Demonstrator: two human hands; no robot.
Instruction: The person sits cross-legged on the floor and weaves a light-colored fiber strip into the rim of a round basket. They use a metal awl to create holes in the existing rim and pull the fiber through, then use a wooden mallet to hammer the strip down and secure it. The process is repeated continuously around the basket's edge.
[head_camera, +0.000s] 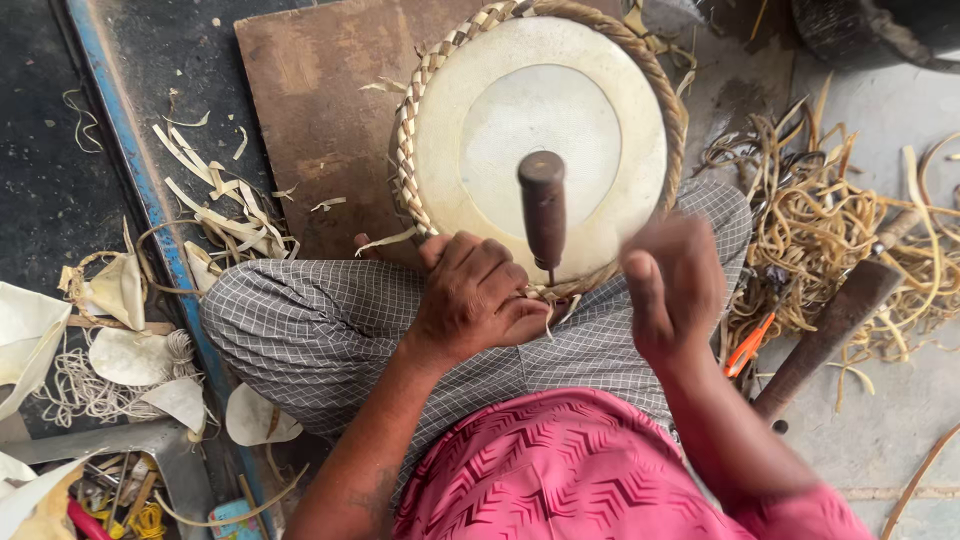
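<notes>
Round cream-skinned drum with braided cane rim (540, 130) rests on lap. Dark wooden-handled awl (543, 212) stands upright at near rim. Left hand (470, 300) fingers curled, pinching braid beside tip. Right hand (672, 285) blurred, loosely closed, just right of handle, not touching it.

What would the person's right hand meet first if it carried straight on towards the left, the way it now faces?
Probably the dark wooden tool handle standing upright at the drum's woven rim. The right hand is blurred and open, beside it but apart. Depth is unclear; the left hand lies just below that line.
</notes>
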